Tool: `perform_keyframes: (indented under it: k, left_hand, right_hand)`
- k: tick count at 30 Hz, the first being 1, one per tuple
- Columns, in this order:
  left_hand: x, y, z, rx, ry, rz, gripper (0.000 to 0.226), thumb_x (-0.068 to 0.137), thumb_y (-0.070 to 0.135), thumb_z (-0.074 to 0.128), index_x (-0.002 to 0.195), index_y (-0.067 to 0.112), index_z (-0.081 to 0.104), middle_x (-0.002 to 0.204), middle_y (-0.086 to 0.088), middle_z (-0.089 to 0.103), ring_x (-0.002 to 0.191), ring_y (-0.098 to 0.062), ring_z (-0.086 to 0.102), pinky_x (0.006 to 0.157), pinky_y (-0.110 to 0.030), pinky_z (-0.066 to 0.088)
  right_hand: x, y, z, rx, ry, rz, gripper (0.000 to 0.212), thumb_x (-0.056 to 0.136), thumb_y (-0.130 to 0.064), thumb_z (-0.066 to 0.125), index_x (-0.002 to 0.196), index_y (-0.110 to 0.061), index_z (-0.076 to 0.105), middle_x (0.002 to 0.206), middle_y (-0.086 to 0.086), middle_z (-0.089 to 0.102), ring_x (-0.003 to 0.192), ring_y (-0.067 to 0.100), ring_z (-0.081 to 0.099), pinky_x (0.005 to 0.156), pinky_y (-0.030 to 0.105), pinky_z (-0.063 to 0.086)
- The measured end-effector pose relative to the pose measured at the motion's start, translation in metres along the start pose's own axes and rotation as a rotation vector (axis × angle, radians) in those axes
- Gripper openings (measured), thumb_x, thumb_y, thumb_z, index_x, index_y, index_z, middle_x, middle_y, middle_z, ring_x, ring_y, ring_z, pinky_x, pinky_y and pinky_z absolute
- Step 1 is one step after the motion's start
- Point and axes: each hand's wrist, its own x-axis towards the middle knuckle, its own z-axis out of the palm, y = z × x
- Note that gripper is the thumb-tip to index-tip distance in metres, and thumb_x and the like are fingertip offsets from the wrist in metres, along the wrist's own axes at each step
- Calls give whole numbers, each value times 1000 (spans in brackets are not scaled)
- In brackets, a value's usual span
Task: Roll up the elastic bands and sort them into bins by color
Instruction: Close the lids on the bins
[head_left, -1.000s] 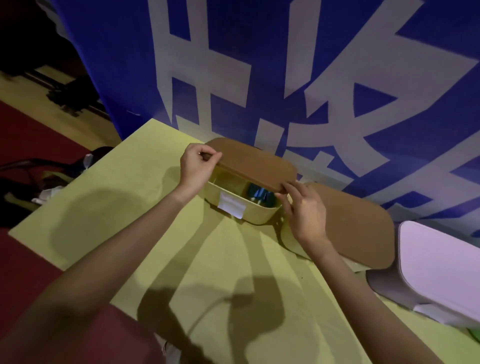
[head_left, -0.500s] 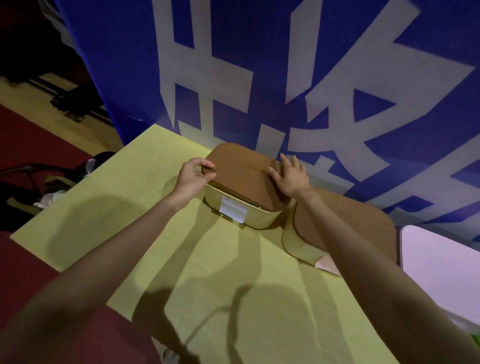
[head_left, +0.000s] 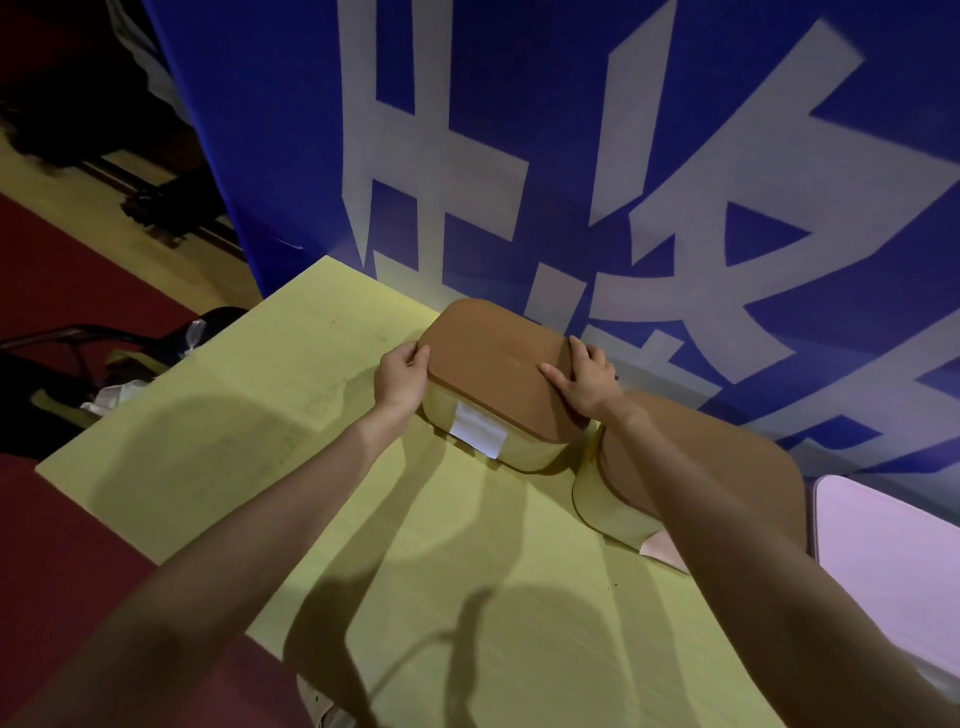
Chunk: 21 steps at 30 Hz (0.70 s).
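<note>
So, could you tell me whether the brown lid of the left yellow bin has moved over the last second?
Yes. The brown lid has come down onto the yellow bin, covering the opening above its white label, both hands at its ends.

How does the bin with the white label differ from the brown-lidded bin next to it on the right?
The labelled bin has both hands on its lid: left hand at the left edge, right hand flat on top. The neighbouring bin is untouched, partly hidden by the right forearm. The labelled bin shows a white label in front; the neighbour shows a pinkish one at its lower edge. Both are yellowish with brown lids.
</note>
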Motion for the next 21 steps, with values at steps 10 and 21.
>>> perform_keyframes:
  k: [10, 21]
  left_hand:
    - [3, -3, 6, -216, 103, -95, 24, 95, 8, 54, 116, 2, 65, 111, -9, 68, 99, -19, 64, 90, -26, 48]
    - [-1, -2, 8, -239, 151, -94, 35, 92, 2, 57, 127, 1, 56, 121, -14, 64, 111, -21, 62, 98, -26, 45]
  right_hand:
    - [-1, -8, 9, -89, 19, 48, 74, 97, -62, 28, 154, -21, 4, 159, 16, 6, 144, 42, 9, 116, 53, 16]
    - [-11, -18, 32, -235, 171, 85, 68, 99, -56, 9, 155, -19, -2, 161, 19, -5, 147, 39, -5, 119, 51, 4]
